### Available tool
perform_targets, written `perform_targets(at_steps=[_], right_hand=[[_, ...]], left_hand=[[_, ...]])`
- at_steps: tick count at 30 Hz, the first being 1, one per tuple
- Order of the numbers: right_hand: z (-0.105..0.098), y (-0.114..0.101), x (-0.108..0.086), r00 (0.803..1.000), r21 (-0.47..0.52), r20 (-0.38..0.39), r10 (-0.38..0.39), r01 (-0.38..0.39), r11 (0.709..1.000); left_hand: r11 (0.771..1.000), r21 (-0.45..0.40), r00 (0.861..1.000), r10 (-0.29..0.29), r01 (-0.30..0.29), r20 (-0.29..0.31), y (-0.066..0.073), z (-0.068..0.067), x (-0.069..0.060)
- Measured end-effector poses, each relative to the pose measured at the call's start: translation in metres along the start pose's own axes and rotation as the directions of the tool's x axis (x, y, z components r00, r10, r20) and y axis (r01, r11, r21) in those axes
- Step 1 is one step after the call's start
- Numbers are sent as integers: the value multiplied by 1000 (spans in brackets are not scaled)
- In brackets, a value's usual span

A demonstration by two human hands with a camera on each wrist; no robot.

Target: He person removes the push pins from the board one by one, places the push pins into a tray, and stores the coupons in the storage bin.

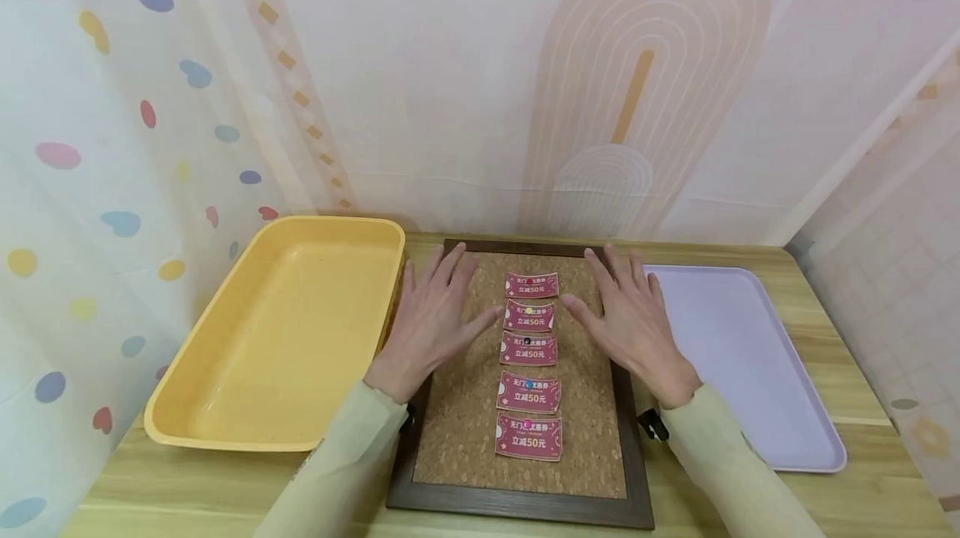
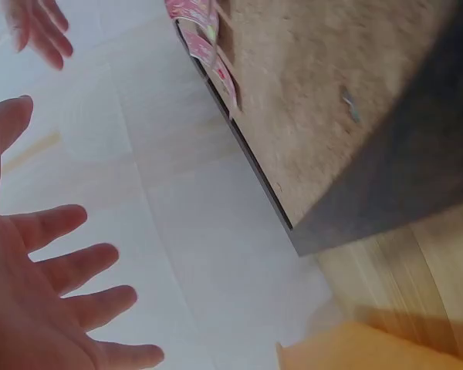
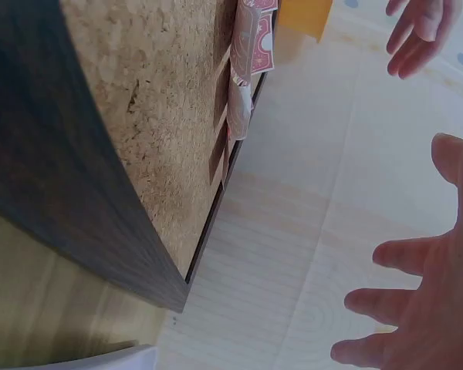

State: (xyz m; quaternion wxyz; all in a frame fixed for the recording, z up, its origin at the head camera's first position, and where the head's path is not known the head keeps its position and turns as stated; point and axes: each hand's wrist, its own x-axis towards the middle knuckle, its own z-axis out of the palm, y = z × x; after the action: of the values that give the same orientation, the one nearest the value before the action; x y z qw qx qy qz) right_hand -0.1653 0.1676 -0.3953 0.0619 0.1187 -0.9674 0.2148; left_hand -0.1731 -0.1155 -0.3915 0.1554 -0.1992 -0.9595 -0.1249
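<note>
A cork board [image 1: 585, 404] in a dark wooden frame lies on the table, with several red coupons [image 1: 528, 438] in a column down its middle. Each coupon has a small coloured pin on its upper part; the nearest is a pink pin [image 1: 527, 424]. Over the board's left side hovers my left hand [image 1: 435, 317], fingers spread and holding nothing. My right hand [image 1: 633, 317] is over the right side, likewise spread with nothing in it. Both wrist views show a gap between the fingers and the board. In the right wrist view the coupons [image 3: 239, 100] curl up from the cork.
To the left of the board stands a deep yellow tray [image 1: 273, 443]. A shallow lilac tray [image 1: 750, 363] lies on the right. The wooden table [image 1: 862, 388] ends against a patterned curtain [image 1: 450, 104] at the back.
</note>
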Motion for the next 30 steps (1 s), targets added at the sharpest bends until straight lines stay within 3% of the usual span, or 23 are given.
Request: perform_targets(at_steps=[7,16,23,30], right_hand=[[3,-5,9,997,86,16,-70,68,994],[8,-10,21,988,146,-8,-157,156,977],[14,-11,32,987,223,22,-159,150,963],[19,-11,43,987,306,51,-153,131,943]], left_hand=[[991,-134,999,-14,21,51,1,0,8],[951,-299,991,-43,81,130,1,3,22],[869,-452,966,-100,201,237,-1,11,31],[782,-560,947,-117,273,298,-4,19,40]])
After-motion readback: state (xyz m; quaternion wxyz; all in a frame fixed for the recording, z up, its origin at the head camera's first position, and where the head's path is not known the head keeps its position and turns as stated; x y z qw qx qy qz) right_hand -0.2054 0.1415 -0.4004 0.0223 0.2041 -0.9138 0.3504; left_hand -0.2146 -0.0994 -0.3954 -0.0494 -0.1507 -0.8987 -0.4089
